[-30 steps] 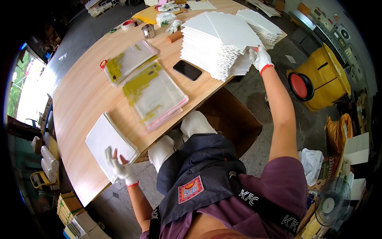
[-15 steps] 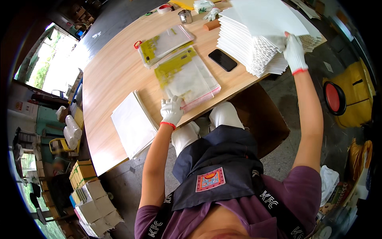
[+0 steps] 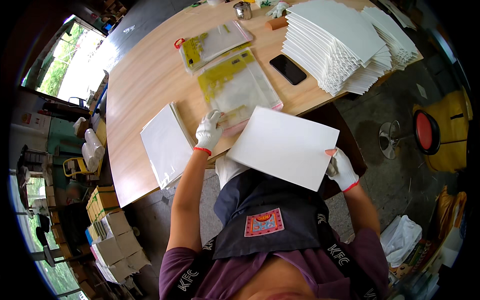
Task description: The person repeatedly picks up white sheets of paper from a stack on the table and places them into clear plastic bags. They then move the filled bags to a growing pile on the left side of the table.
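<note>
My right hand [image 3: 342, 170], in a white glove with a red cuff, grips a stiff white sheet [image 3: 285, 147] by its right edge, thumb on top. The sheet is held flat above my lap, its far left corner overlapping the near edge of the table. In a matching glove, my left hand [image 3: 208, 132] has its fingers curled at the lower left edge of a pile of clear plastic bags [image 3: 245, 87] with yellow print. A pinch on the top bag seems likely, though the fingertips are partly hidden. Left of that hand lies a stack of white sheets in clear wrapping [image 3: 166, 145].
A tall fanned stack of white sheets [image 3: 345, 30] fills the table's right side. Near it lie a black phone [image 3: 288, 69] and a brown cylinder [image 3: 276, 23]. More printed bags [image 3: 215, 45], a metal pot [image 3: 243, 10] and a red-seated stool [image 3: 426, 132] are around.
My right hand has taken the top white sheet off the tall stack and brought it down toward my lap. My left hand has shifted slightly, staying at the bags' edge.
</note>
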Demonstrator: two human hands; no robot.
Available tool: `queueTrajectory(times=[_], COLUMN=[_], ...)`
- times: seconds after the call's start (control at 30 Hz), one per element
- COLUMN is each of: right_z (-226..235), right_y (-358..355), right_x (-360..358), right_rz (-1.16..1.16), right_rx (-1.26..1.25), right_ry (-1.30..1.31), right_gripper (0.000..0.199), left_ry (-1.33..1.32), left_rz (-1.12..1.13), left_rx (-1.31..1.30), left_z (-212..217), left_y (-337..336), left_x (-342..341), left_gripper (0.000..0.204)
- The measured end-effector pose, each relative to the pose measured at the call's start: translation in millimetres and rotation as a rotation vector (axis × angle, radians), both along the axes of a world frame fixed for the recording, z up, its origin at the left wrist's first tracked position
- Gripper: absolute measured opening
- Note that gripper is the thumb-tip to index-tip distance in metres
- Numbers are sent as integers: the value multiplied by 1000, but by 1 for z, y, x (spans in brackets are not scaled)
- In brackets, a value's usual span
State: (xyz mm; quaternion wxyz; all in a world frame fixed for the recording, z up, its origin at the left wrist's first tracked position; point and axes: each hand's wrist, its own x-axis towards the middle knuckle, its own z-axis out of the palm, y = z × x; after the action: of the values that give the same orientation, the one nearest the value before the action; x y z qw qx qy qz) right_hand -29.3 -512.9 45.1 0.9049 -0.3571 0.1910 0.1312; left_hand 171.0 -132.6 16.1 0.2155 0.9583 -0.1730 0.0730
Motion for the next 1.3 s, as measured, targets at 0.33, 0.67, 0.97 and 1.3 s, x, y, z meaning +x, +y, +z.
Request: queueTrajectory(times=[0.33, 0.67, 0.97, 1.3], right_z=[-35, -19, 21, -70], right_y=[24, 57, 59, 129], right_x=[-3, -6, -19, 38], right_rz=[-229, -142, 75, -157], right_rx=[90, 141, 21, 355], right_ry=[97, 1, -133, 179], right_gripper=[16, 9, 28, 36], left_ry=[281, -158, 451, 665], left_rz=[-17, -50, 174, 357], left_rx=[-565, -253, -1890, -1616], left_z=[28, 33, -42, -122], left_y=[-6, -23, -123, -125], left_x=[3, -38, -53, -146], left_gripper=[38, 43, 53, 25])
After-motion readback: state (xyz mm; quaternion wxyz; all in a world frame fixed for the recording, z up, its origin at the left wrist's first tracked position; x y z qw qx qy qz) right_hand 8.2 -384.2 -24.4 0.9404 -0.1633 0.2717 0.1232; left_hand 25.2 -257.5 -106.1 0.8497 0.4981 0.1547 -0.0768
